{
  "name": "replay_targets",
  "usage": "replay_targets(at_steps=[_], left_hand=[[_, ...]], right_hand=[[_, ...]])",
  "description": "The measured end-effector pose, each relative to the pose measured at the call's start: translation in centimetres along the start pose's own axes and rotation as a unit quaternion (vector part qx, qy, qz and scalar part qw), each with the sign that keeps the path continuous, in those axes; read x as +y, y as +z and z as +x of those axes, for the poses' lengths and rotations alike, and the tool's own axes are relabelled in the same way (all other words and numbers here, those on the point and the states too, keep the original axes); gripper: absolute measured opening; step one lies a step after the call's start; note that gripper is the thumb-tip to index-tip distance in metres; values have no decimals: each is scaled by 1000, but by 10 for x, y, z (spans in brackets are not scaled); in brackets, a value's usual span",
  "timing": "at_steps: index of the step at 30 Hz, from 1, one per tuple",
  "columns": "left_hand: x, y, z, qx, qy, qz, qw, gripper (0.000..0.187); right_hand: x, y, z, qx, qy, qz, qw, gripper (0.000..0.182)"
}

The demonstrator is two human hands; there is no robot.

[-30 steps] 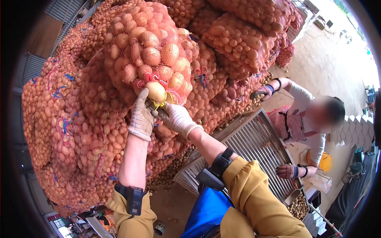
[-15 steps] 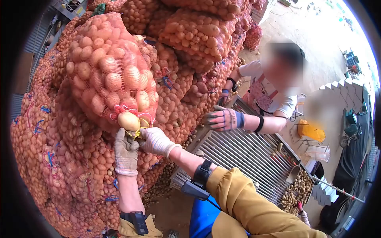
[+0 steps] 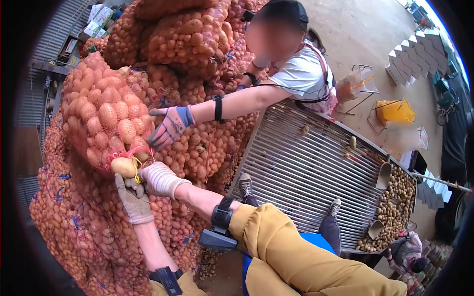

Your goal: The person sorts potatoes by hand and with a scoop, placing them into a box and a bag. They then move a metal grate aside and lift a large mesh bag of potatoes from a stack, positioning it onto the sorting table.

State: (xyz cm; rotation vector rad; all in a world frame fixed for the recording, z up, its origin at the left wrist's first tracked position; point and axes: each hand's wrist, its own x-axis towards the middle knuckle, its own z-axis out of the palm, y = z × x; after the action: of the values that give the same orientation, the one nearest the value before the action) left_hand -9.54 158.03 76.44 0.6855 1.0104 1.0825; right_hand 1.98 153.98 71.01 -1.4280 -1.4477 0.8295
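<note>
A big red mesh bag of potatoes [image 3: 106,111] leans at the upper left on other filled bags. At its gathered mouth a bare potato [image 3: 124,167] bulges out, with yellow string [image 3: 138,172] beside it. My left hand [image 3: 133,201], in a grey-white glove, is closed at the bag's mouth just under that potato. Closed too, my right hand [image 3: 162,180] in a striped white glove pinches the yellow string; its fingertips are partly hidden. A co-worker's gloved hand [image 3: 173,127] reaches in from the right, fingers spread against the side of the same bag.
Stacked potato bags [image 3: 185,37] rise behind and below the bag. On the right stands a slatted metal sorting table [image 3: 296,172] with loose potatoes [image 3: 395,209] and scoops [image 3: 383,176] at its far end. The co-worker [image 3: 306,64] leans over its edge. Another person [image 3: 410,251] is at lower right.
The co-worker has leaned in, and their hand has moved left from over the table onto the bag. My view has shifted; both my hands stay at the bag's mouth.
</note>
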Motion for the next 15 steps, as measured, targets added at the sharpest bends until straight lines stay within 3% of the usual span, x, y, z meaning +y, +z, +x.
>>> replay_targets(at_steps=[1,4,9,12,14,15], left_hand=[[-8,-11,-6,-40,-5,-11,999,34],[-35,-26,-28,-23,-52,29,998,34],[-78,-21,-94,-3,-44,40,998,29],[-92,35,-157,19,4,80,997,21],[-108,58,-197,-1,-35,77,996,18],[-121,76,-225,-2,-56,84,995,18]], right_hand=[[7,5,-9,51,-56,35,997,16],[24,5,-42,-36,12,-17,999,17],[41,1,-111,9,-34,4,999,10],[42,-28,-160,77,-80,38,993,10],[36,-70,-206,44,-71,33,996,11],[38,-92,-234,71,-84,34,993,12]])
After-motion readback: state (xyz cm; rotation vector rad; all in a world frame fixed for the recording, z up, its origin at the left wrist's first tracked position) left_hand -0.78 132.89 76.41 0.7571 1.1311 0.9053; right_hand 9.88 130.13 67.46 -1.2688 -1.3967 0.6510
